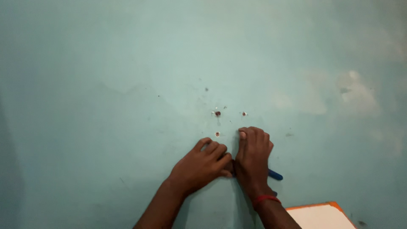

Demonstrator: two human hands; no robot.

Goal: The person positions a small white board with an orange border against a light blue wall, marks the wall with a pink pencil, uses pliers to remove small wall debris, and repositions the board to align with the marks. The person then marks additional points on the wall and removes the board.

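Hands pressed together on a pale green surface

Head view: both hands lie side by side on a pale teal surface (pixel 106 85), knuckles up, touching each other near the thumbs. The left hand (pixel 201 165) rests with its fingers curled loosely, fingertips down on the surface; whether it grips anything I cannot tell. The right hand (pixel 253 159) has its fingers bent and closed over a blue tool (pixel 275 174), whose rounded blue end sticks out just beside the heel of that hand; the rest of the tool is hidden under the palms. A red band (pixel 265 198) circles the right wrist.

Just beyond the fingertips sit three small holes or plugs (pixel 217 113), two in a row and one below, close to the left fingers. Scuffs and whitish patches (pixel 356 91) mark the surface well off to the right. An orange-edged white board (pixel 320 214) shows at the bottom right corner, near the right forearm. No container shows in this view.
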